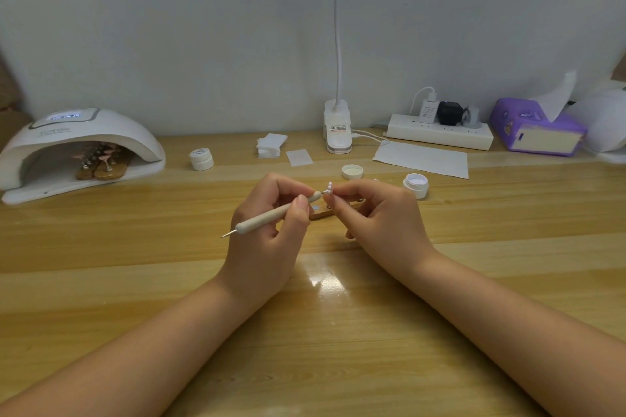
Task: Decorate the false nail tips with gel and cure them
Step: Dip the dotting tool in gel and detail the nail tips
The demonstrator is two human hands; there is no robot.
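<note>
Above the table (338,315), my left hand (271,230) pinches a dotting tool (277,213), its tip touching the nail tip (329,188) pinched in my right hand (379,217). More tips sit inside the lamp (81,152) at far left.

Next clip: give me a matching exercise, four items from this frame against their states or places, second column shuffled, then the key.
Items:
1. dotting tool
2. curing lamp
3. open gel jar
4. tissue box

States or places:
A. lid off, beside the right hand
B. far right, by the power strip
C. gripped in the left hand
D. far left, wooden nail stands inside

Pairs: 1-C, 2-D, 3-A, 4-B
</note>
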